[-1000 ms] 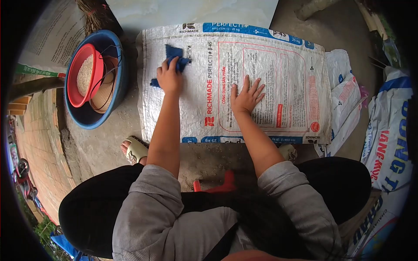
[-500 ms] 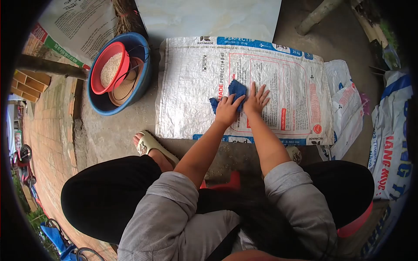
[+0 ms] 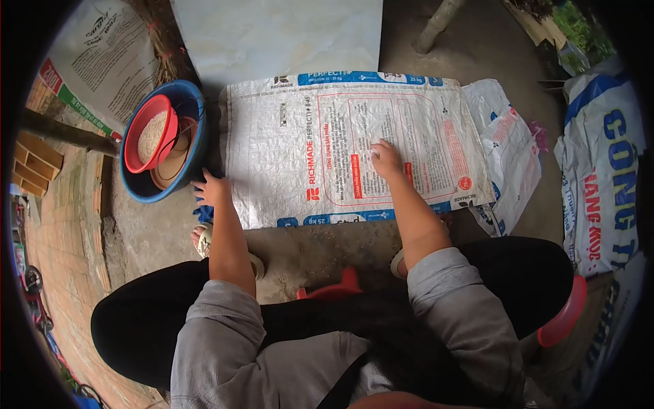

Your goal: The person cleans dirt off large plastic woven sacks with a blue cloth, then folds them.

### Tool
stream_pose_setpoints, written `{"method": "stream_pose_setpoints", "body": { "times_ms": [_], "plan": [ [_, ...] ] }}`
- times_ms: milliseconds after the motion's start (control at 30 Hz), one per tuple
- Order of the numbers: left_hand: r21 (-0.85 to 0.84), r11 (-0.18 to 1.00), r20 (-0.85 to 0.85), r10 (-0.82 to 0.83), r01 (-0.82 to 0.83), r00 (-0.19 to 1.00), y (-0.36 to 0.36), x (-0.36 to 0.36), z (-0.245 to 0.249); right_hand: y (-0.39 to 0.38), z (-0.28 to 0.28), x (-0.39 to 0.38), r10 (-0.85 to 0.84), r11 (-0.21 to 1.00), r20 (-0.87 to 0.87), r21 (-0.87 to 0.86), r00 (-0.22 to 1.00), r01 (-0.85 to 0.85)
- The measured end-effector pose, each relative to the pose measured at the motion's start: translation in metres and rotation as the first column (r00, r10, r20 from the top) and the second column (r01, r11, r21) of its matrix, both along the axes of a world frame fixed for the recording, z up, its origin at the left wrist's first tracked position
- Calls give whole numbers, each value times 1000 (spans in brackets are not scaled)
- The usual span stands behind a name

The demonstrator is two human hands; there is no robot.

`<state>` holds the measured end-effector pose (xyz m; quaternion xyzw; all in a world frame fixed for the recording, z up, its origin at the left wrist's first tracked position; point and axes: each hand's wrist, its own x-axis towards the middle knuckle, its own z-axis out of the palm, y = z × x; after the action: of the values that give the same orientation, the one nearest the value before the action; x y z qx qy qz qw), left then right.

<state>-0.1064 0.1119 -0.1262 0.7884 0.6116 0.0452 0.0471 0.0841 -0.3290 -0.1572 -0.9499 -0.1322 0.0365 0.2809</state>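
A white woven sack (image 3: 262, 150) with red and blue print lies flat on the ground in front of me. My left hand (image 3: 214, 191) is over the sack's left edge with its fingers spread. Just below it a crumpled blue cloth (image 3: 203, 214) shows, partly hidden by the hand and close to my sandal. Over the printed middle of the sack is my right hand (image 3: 387, 161), its fingers curled together. What the curled fingers hold, if anything, is too small to make out.
At the left, a blue basin (image 3: 144, 195) holds a red bowl (image 3: 131, 158) of pale grains (image 3: 151, 136). More printed sacks (image 3: 610, 184) lie at the right. A pale board (image 3: 286, 34) is beyond the flat sack, and a wooden post (image 3: 439, 26) stands at the back.
My left hand has moved left with the blue cloth, from the sack's middle to its left edge, and its fingers have spread. The right hand's spread fingers have curled in.
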Motion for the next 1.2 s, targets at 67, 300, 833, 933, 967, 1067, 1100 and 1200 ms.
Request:
{"method": "stream_pose_setpoints", "body": {
  "times_ms": [67,300,833,933,967,1067,1100,1200],
  "plan": [
    [-45,991,31,-128,130,991,-36,25,6,-3,16,4,72,989,-22,-130,997,-75],
    [-182,453,116,-872,873,476,-230,101,7,-6,55,52,72,934,-38,-349,997,-80],
    [-116,425,78,-897,898,435,-279,95,-15,-344,112,60,-1000,13,16,-411,21,911],
    [-113,427,63,-898,897,435,-279,95,-18,-380,61,38,-980,31,-198,-262,-22,965],
    [-110,428,54,-899,897,436,-279,95,-19,-385,56,29,-979,32,-202,-262,-23,965],
    [-89,425,61,-901,901,430,-280,95,-19,-379,66,3,-971,215,-147,-201,188,956],
    [-83,420,58,-903,904,425,-280,95,-20,-383,61,-1,-987,142,-81,-76,136,987],
    [-89,427,57,-900,900,433,-280,95,-20,-394,63,22,-998,-17,-58,257,-2,966]
  ]
}}
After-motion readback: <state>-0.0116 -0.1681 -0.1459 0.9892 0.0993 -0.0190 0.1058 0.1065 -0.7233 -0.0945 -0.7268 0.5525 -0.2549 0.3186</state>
